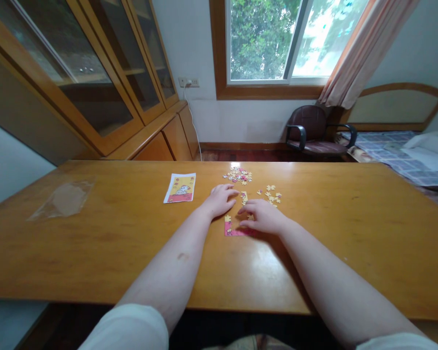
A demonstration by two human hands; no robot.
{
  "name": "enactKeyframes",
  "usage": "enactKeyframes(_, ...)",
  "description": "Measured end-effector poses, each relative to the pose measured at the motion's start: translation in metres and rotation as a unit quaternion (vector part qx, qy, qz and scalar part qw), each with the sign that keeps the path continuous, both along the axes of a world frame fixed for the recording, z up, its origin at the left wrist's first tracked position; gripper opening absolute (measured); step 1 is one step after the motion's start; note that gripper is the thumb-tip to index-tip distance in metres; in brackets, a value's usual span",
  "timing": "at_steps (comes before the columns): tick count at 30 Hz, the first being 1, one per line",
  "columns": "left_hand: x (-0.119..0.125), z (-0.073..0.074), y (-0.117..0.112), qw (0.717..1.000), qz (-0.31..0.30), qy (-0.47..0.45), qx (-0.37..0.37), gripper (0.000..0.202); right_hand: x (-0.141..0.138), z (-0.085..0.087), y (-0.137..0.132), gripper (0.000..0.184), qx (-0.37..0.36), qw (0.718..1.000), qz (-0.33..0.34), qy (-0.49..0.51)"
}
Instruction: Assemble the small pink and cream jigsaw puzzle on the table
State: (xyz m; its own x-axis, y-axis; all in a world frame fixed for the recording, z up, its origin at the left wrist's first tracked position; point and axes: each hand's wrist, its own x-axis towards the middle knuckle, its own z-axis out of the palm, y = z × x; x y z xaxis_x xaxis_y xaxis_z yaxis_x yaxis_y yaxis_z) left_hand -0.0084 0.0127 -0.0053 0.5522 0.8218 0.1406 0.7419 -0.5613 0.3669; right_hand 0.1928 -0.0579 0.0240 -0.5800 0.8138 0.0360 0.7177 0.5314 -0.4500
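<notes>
My left hand (221, 200) spreads loosely over the wooden table (131, 238) while my right hand (264, 216) curves, slackly parted, above the pink jigsaw border (227, 229).

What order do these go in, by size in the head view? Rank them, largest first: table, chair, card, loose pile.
1. Table
2. Chair
3. Card
4. Loose pile

This is apparent size only; the chair stands farther off, so it looks smaller than it would nearby.
</notes>
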Motion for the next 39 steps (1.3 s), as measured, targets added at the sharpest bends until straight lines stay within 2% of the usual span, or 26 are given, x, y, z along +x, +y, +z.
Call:
enactKeyframes(3,0.000,-0.002,0.001,1.000,0.007,-0.005,0.001,0.034,-0.013,0.000,-0.008,0.044,0.025,0.998,0.048,-0.023)
enactKeyframes(9,0.001,-0.001,0.001,1.000,0.019,-0.015,0.004,0.034,-0.015,-0.002,-0.011,0.050,0.019,0.997,0.057,-0.038)
enactKeyframes(20,0.001,-0.001,0.002,1.000,0.016,-0.013,0.010,0.034,-0.017,-0.003,-0.013,0.050,0.020,0.997,0.068,-0.033)
enactKeyframes(23,0.001,0.000,0.002,1.000,0.016,-0.012,0.011,0.033,-0.010,-0.001,-0.007,0.043,0.031,0.997,0.055,-0.040)
enactKeyframes(25,0.001,0.000,0.002,1.000,0.016,-0.011,0.011,0.032,0.004,0.000,0.002,0.034,0.044,0.997,0.001,-0.058)
enactKeyframes(27,0.001,0.000,0.001,1.000,0.015,-0.010,0.009,0.031,0.024,0.001,0.013,0.030,0.061,0.988,-0.117,-0.076)
enactKeyframes(29,0.001,0.001,0.001,1.000,0.013,-0.010,0.003,0.031,0.045,0.000,0.022,0.030,0.058,0.967,-0.229,-0.098)
enactKeyframes(32,0.001,0.002,0.000,1.000,0.012,-0.010,-0.002,0.030,0.070,-0.001,0.031,0.031,0.032,0.925,-0.357,-0.126)
enactKeyframes(36,0.001,0.002,0.000,1.000,0.013,-0.010,-0.005,0.030,0.085,-0.004,0.034,0.028,-0.016,0.890,-0.432,-0.146)
enactKeyframes(39,0.001,0.002,0.000,1.000,0.014,-0.009,-0.004,0.030,0.088,-0.006,0.035,0.028,-0.027,0.881,-0.449,-0.146)
